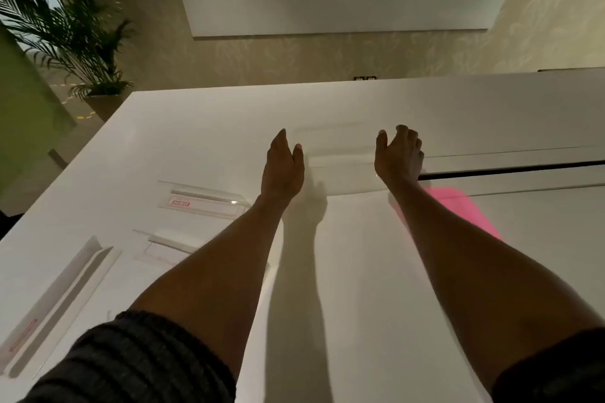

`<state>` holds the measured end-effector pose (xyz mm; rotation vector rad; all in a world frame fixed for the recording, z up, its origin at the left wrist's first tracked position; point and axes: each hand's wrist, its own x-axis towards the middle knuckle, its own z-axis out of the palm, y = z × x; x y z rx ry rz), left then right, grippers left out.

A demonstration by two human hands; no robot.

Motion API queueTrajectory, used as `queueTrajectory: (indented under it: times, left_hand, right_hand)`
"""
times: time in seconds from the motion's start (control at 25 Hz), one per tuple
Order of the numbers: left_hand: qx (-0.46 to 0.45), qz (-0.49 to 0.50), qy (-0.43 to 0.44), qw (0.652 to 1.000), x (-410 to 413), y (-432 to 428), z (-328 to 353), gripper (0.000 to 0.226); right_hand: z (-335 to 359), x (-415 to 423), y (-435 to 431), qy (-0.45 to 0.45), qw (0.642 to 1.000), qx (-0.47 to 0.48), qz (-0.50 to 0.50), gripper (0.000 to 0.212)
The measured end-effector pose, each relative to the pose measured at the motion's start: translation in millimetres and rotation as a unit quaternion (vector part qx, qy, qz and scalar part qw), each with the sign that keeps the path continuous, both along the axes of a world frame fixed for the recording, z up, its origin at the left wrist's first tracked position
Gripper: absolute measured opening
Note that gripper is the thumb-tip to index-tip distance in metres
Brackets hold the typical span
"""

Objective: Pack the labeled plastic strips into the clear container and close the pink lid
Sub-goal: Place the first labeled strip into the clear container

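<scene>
At centre of frame, just left of the clear container (340, 157): left hand (283, 167), edge-on, fingers straight and together, thumb slightly apart, nothing held. Contact with the container wall: cannot be determined.

At the container's right end: right hand (397, 157), fingers loosely curled, thumb raised, nothing visible inside the curl. Contact with the container: likewise cannot be determined.

Between the two hands, resting on the white table (425, 108): the container itself, faint and transparent, contents not discernible.

Right of centre, flat on the table and partly hidden under the right forearm: pink lid (458, 206), off the container and just beside its near right corner.

Left of centre, outside the container: labeled strip (203, 203), lying flat, red label facing up. Below it, partly covered by the left forearm: second strip (163, 247). At lower left, running diagonally: long strip (55, 304), faint red label near its lower end.

At bottom edge: dark sleeve (131, 366), pushed up on the left arm. At upper left, beyond the table: potted plant (65, 26).
</scene>
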<state>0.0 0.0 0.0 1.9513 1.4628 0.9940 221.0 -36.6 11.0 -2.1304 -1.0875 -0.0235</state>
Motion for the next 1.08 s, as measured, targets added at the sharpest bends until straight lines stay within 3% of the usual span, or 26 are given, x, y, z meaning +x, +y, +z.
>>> queueTrajectory:
  times: [0.12, 0.24, 0.36, 0.6, 0.76, 1.08]
  left_hand:
    - [-0.064, 0.022, -0.001, 0.998, 12, 13, -8, 0.058]
    - [-0.101, 0.037, -0.016, 0.994, 18, 15, -15, 0.038]
    - [-0.093, 0.061, -0.035, 0.993, 18, 10, -17, 0.024]
    - [-0.067, 0.087, -0.027, 0.994, -1, -29, -19, 0.023]
    - [-0.062, 0.082, -0.034, 0.994, -17, -66, -22, 0.02]
    - [-0.074, 0.064, -0.042, 0.994, -34, -133, -20, 0.023]
  right_hand:
    - [-5, 10, 13, 0.109, 0.994, -0.023, -0.014, 0.052]
    - [-14, 11, 16, 0.159, 0.987, -0.025, -0.009, 0.039]
    - [-16, 8, 13, 0.156, 0.988, -0.017, -0.017, 0.024]
    - [-20, -13, -26, 0.141, 0.99, -0.008, -0.004, 0.032]
    - [-23, -23, -64, 0.147, 0.989, -0.008, 0.03, 0.021]
    - [-21, -35, -135, 0.157, 0.987, 0.002, 0.035, 0.035]
